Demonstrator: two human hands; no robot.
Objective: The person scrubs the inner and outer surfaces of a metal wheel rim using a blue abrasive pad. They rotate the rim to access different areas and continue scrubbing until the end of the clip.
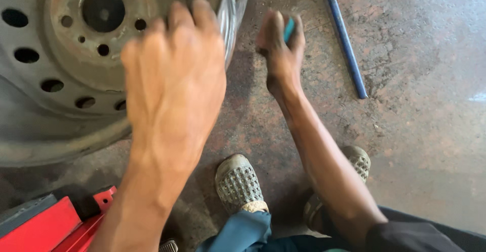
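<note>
Closest to the lens is the left hand (172,80), big and a bit blurred, fingers spread loose and the fingertips (195,11) landing on the edge of the steel wheel rim (61,80), not gripping anything, just resting or pressing there. So one rim, grey and rusty, filling the top left corner. It's got one big centre hole, a handful of small bolt holes around that, and a ring of oval vent holes further out; I count about six of those in view, the rest are cut off or behind the hand. The right hand (281,42) is out over the concrete floor (420,130) just right of the rim, clenched around one small teal thing (289,29). Only a sliver pokes out between the fingers, so I can't tell what it actually is. Past that hand there's one long blue bar (344,39) lying flat on the floor, well apart from the rim. Down at the bottom, two grey perforated clogs (238,183), one partly hidden behind the right forearm, plus blue trouser legs. One red machine base (45,229) sits in the bottom left corner.
</note>
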